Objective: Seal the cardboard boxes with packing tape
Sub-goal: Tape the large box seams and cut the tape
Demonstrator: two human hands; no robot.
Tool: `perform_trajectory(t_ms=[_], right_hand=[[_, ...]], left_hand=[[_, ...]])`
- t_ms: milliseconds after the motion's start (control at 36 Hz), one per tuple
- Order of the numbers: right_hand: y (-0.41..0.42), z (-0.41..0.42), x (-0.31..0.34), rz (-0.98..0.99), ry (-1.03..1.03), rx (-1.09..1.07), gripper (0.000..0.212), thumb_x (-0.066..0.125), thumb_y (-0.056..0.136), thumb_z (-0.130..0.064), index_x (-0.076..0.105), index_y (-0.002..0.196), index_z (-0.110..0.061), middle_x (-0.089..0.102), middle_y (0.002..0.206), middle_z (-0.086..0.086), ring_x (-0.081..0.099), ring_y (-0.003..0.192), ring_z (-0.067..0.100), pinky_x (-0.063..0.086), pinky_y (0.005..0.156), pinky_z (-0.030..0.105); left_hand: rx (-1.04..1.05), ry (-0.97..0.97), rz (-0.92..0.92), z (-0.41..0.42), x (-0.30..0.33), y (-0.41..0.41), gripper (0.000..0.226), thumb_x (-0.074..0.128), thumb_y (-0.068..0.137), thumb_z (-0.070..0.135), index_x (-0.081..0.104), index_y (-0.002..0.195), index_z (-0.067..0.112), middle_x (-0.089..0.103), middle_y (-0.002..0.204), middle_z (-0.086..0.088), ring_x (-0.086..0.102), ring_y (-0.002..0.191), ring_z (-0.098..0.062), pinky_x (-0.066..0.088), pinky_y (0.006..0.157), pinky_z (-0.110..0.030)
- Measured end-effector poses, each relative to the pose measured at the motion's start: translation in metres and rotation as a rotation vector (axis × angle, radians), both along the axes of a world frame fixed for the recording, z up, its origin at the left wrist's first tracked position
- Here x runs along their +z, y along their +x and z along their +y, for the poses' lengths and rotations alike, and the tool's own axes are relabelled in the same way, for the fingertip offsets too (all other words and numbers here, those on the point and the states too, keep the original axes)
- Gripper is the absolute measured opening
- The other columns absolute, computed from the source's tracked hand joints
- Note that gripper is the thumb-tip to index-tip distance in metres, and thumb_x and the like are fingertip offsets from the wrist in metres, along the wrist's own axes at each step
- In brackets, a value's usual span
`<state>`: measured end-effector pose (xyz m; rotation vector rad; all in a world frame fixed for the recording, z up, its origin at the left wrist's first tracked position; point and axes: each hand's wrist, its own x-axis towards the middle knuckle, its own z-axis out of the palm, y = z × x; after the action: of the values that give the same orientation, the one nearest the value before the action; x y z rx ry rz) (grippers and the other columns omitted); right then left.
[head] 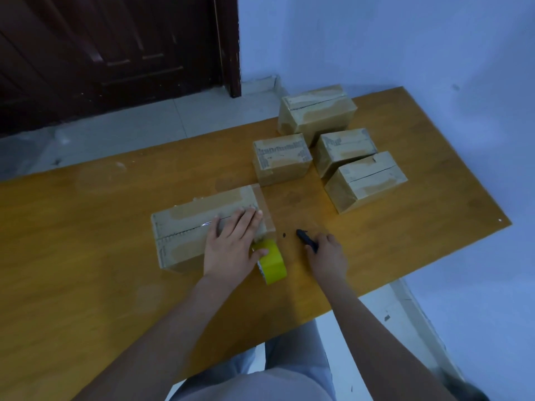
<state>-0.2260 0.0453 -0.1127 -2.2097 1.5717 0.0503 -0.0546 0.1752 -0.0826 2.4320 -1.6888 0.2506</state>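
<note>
The wooden bench carries everything. Under the left hand lies the long cardboard box; that grip is spread flat, pressing clear tape over its right end. Beyond both grips stand four smaller closed boxes; contents hidden. The yellow tape roll sits just under the left thumb. The right hand pinches a dark cutter. Lifting the palm could let the strip wrinkle; the blade passes close to the fingers.

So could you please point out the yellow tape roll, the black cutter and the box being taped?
yellow tape roll (273, 263), head view, outer yellow face.
black cutter (304, 236), head view, exposed tip.
box being taped (185, 227), head view, top seam.
</note>
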Motion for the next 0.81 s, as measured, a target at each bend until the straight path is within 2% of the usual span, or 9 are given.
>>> perform_trajectory(t_ms=[111,194,250,306,417,556,667,750,806], right_hand=[[0.007,0.001,-0.016,0.031,-0.001,-0.053,0.028,0.057,0.091,-0.032,0.054,0.112,-0.014,0.044,0.119,0.005,0.043,0.112,0.025,0.040,0.092,0.038],[0.016,0.007,-0.008,-0.394,0.090,-0.033,0.027,0.064,0.087,-0.021,0.060,0.113,-0.015,0.042,0.120,0.005,0.042,0.114,0.023,0.038,0.098,0.036],[0.024,0.016,0.008,-0.676,0.376,0.020,0.023,0.064,0.088,-0.015,0.061,0.111,-0.017,0.043,0.119,0.002,0.043,0.117,0.016,0.037,0.102,0.031],[0.029,0.025,0.017,-0.795,0.615,0.094,0.018,0.061,0.090,-0.010,0.064,0.108,-0.012,0.046,0.120,0.005,0.047,0.117,0.010,0.041,0.099,0.022],[0.032,0.029,0.016,-0.828,0.709,0.090,0.015,0.062,0.089,-0.008,0.066,0.103,-0.003,0.051,0.117,0.008,0.053,0.113,0.009,0.043,0.090,0.013],[0.033,0.026,0.022,-0.736,0.696,0.113,0.004,0.065,0.088,-0.015,0.065,0.084,-0.014,0.049,0.104,0.004,0.053,0.098,0.010,0.045,0.086,0.023],[0.031,0.033,0.024,-0.691,0.666,0.130,0.009,0.068,0.084,-0.006,0.065,0.076,-0.009,0.051,0.105,0.009,0.056,0.095,0.015,0.049,0.086,0.031],[0.024,0.043,0.027,-0.705,0.657,0.098,0.030,0.071,0.081,-0.010,0.068,0.064,-0.035,0.054,0.109,-0.004,0.057,0.100,0.011,0.048,0.087,0.025],[0.015,0.045,0.027,-0.730,0.610,0.034,0.029,0.071,0.081,-0.012,0.070,0.066,-0.037,0.056,0.111,-0.002,0.058,0.102,0.011,0.048,0.089,0.028]], left_hand=[[-0.006,-0.006,-0.007,-0.001,0.001,0.000,0.084,0.071,0.072,0.059,0.046,0.141,0.017,0.053,0.138,-0.001,0.036,0.130,-0.019,0.025,0.106,-0.050],[-0.015,-0.031,-0.005,-0.001,0.001,0.000,0.084,0.073,0.071,0.058,0.048,0.139,0.016,0.055,0.136,-0.001,0.037,0.129,-0.018,0.026,0.105,-0.050],[-0.018,-0.047,-0.004,-0.001,-0.001,0.000,0.081,0.070,0.074,0.058,0.048,0.139,0.016,0.054,0.136,-0.001,0.037,0.129,-0.018,0.027,0.105,-0.051],[-0.021,-0.034,-0.009,0.000,-0.002,0.000,0.073,0.055,0.082,0.060,0.044,0.140,0.017,0.053,0.138,0.000,0.037,0.129,-0.018,0.029,0.105,-0.051],[-0.007,0.031,0.031,0.000,-0.001,0.001,0.074,0.035,0.083,0.062,0.044,0.141,0.018,0.050,0.140,0.002,0.037,0.130,-0.017,0.030,0.105,-0.051],[0.017,-0.020,0.147,-0.002,0.006,0.001,0.068,0.037,0.082,0.060,0.053,0.136,0.022,0.055,0.135,0.004,0.042,0.128,-0.016,0.023,0.105,-0.047],[0.084,0.001,0.241,-0.008,0.013,-0.001,0.058,0.035,0.086,0.056,0.061,0.128,0.025,0.057,0.131,0.007,0.051,0.123,-0.016,0.023,0.104,-0.044],[0.093,0.010,0.210,-0.010,0.013,-0.001,0.054,0.035,0.087,0.048,0.065,0.124,0.023,0.060,0.126,0.006,0.043,0.121,-0.013,0.025,0.101,-0.042],[0.083,-0.018,0.186,-0.010,0.011,-0.001,0.050,0.037,0.088,0.045,0.065,0.123,0.022,0.061,0.124,0.006,0.043,0.119,-0.012,0.028,0.100,-0.042]])
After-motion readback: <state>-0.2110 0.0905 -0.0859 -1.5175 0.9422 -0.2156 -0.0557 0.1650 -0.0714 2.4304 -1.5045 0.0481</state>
